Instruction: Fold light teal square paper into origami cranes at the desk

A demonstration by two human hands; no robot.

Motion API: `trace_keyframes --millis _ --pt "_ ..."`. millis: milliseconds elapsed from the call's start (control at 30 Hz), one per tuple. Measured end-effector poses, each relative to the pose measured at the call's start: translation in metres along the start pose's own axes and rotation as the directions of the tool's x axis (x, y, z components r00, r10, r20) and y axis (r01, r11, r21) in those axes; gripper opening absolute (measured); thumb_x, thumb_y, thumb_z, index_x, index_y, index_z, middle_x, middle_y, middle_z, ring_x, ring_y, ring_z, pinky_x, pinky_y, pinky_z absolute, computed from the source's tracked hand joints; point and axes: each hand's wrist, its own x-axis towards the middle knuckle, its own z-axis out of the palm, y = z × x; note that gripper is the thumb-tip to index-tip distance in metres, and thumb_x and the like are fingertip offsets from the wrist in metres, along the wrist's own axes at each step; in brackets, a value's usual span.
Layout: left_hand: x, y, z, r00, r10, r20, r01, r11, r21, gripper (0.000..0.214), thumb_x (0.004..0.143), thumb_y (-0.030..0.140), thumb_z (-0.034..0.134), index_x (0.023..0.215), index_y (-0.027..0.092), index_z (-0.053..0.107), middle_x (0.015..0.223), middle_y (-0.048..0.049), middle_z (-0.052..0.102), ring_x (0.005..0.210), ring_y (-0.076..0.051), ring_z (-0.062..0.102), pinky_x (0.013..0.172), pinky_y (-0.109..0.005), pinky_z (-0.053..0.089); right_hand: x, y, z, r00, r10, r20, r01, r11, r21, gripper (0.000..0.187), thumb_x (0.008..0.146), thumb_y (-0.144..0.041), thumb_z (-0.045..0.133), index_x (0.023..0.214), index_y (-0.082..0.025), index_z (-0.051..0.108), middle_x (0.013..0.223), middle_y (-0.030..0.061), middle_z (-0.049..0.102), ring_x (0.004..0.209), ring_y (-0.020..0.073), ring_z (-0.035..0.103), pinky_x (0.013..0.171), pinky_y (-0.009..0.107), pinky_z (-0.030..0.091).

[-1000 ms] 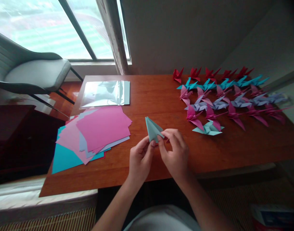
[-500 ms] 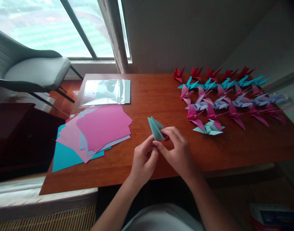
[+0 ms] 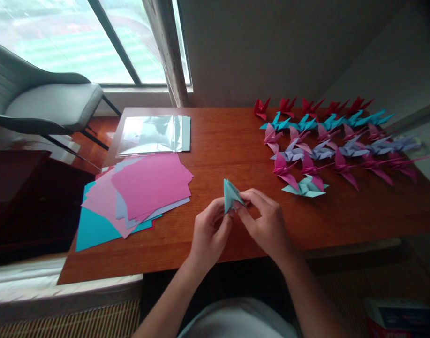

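Observation:
Both hands pinch a small, partly folded piece of light teal paper (image 3: 230, 195) just above the wooden table (image 3: 218, 141). My left hand (image 3: 209, 234) grips its lower left corner with fingers curled. From the right, my right hand (image 3: 266, 225) closes thumb and fingers on the fold. A finished light teal paper crane (image 3: 305, 187) lies on the table just right of my hands.
Rows of folded paper cranes (image 3: 327, 136) in red, teal, pink and lilac fill the table's right side. A loose stack of pink, lilac and teal paper sheets (image 3: 137, 192) lies at left, a clear plastic sleeve (image 3: 151, 135) behind it. A grey chair (image 3: 42, 103) stands by the window.
The folded teal paper has turned and narrowed between my fingers and shifted a little to the right. Both hands moved slightly right with it.

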Motion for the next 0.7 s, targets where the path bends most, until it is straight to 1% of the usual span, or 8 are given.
trace_keyframes --millis 100,200,300,433,500,600,633,700 --pt "0.001 0.004 0.0 1.0 -0.002 0.009 0.003 0.998 -0.06 0.013 0.093 0.025 0.065 0.105 0.019 0.066 0.106 -0.0073 0.074 0.097 -0.019 0.069 0.089 -0.028 0.052 0.0 0.0 -0.001 0.999 0.044 0.023 -0.046 0.992 0.114 0.011 0.096 -0.027 0.061 0.092 -0.022 0.07 0.084 0.0026 0.07 0.077 0.0169 0.064 0.073 0.03 0.051" --pt "0.002 0.01 0.0 0.999 -0.049 0.004 0.049 0.992 -0.12 0.013 0.091 0.029 0.068 0.099 0.019 0.064 0.098 -0.0059 0.073 0.093 -0.019 0.069 0.084 -0.027 0.053 -0.001 0.0 -0.004 0.99 0.119 0.08 -0.136 0.954 0.269 0.012 0.094 -0.032 0.065 0.091 -0.023 0.073 0.084 0.0017 0.072 0.076 0.0169 0.065 0.071 0.029 0.052" --pt "0.004 0.014 0.0 0.997 -0.077 -0.008 0.075 0.986 -0.151 0.014 0.089 0.029 0.071 0.095 0.018 0.063 0.095 -0.0059 0.074 0.092 -0.019 0.07 0.081 -0.027 0.053 -0.002 0.002 -0.006 0.978 0.16 0.137 -0.199 0.914 0.353 0.013 0.092 -0.034 0.068 0.092 -0.023 0.076 0.083 0.0015 0.073 0.077 0.0171 0.066 0.072 0.029 0.052" --pt "0.004 0.012 -0.001 0.996 -0.081 -0.035 0.075 0.983 -0.166 0.016 0.085 0.028 0.075 0.091 0.017 0.064 0.105 -0.0085 0.073 0.1 -0.021 0.069 0.085 -0.029 0.054 -0.005 0.005 -0.006 0.968 0.191 0.164 -0.242 0.883 0.402 0.014 0.091 -0.034 0.069 0.093 -0.023 0.077 0.084 0.002 0.073 0.083 0.0188 0.067 0.076 0.03 0.053" --pt "0.004 0.01 -0.001 0.993 -0.085 -0.077 0.07 0.98 -0.185 0.019 0.083 0.027 0.078 0.093 0.018 0.064 0.105 -0.0068 0.071 0.098 -0.019 0.069 0.083 -0.027 0.054 -0.006 0.006 -0.006 0.967 0.194 0.167 -0.247 0.879 0.408 0.013 0.091 -0.034 0.069 0.092 -0.024 0.077 0.084 0.0019 0.073 0.084 0.019 0.067 0.077 0.03 0.053" --pt "0.004 0.009 -0.002 0.986 -0.093 -0.139 0.061 0.973 -0.221 0.029 0.08 0.026 0.081 0.104 0.021 0.065 0.095 -0.0011 0.068 0.087 -0.014 0.066 0.075 -0.022 0.052 -0.007 0.008 -0.004 0.964 0.204 0.171 -0.256 0.887 0.385 0.014 0.091 -0.035 0.068 0.094 -0.023 0.076 0.087 0.0028 0.074 0.082 0.0189 0.067 0.076 0.031 0.054" --pt "0.004 0.009 -0.002 0.987 -0.093 -0.132 0.063 0.974 -0.216 0.028 0.08 0.027 0.081 0.103 0.021 0.066 0.09 -0.0002 0.067 0.083 -0.013 0.064 0.073 -0.021 0.051 -0.007 0.008 -0.004 0.963 0.211 0.17 -0.261 0.89 0.374 0.015 0.091 -0.036 0.068 0.094 -0.023 0.076 0.088 0.0032 0.074 0.081 0.0189 0.067 0.075 0.031 0.054" --pt "0.004 0.01 -0.002 0.992 -0.087 -0.089 0.071 0.983 -0.171 0.018 0.082 0.029 0.079 0.092 0.018 0.07 0.081 -0.0002 0.066 0.076 -0.012 0.061 0.069 -0.02 0.05 -0.008 0.009 -0.004 0.962 0.215 0.168 -0.262 0.898 0.352 0.015 0.091 -0.036 0.067 0.091 -0.022 0.075 0.086 0.0033 0.073 0.078 0.0186 0.067 0.073 0.03 0.054"
